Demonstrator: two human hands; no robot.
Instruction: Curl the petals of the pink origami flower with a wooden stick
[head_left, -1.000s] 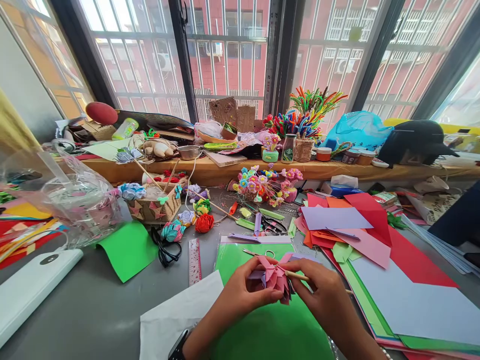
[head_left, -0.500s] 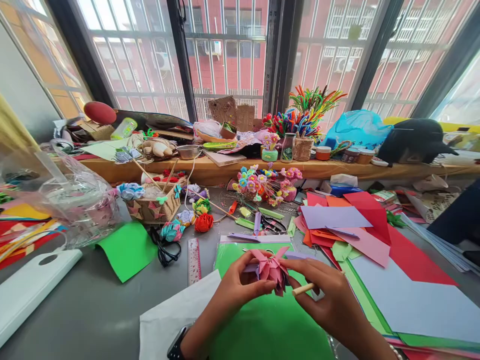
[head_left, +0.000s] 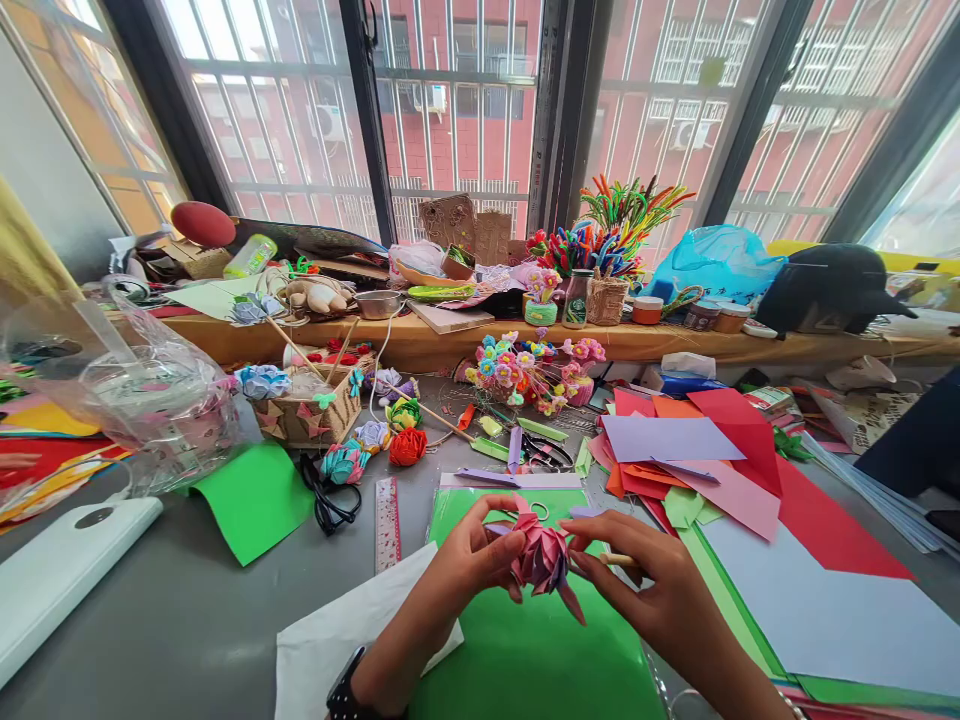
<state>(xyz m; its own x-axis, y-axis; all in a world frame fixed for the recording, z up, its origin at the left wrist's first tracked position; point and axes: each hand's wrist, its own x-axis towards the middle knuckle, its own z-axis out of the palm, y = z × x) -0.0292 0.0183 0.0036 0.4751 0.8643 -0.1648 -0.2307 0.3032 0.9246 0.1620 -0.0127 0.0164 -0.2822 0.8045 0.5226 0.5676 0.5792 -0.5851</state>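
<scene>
The left hand (head_left: 472, 560) pinches the left side of a pink folded paper flower (head_left: 541, 556), held just above a green sheet (head_left: 525, 660) on the grey worktop (head_left: 187, 620). The right hand (head_left: 660, 590) touches the flower's right side with its fingertips while gripping a thin wooden stick (head_left: 619, 560).

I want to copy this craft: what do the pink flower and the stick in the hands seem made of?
The pink flower looks like matte folded paper, with sharp creases and pointed petals. The stick, in the right hand, seems bare pale wood, though little of it shows.
</scene>
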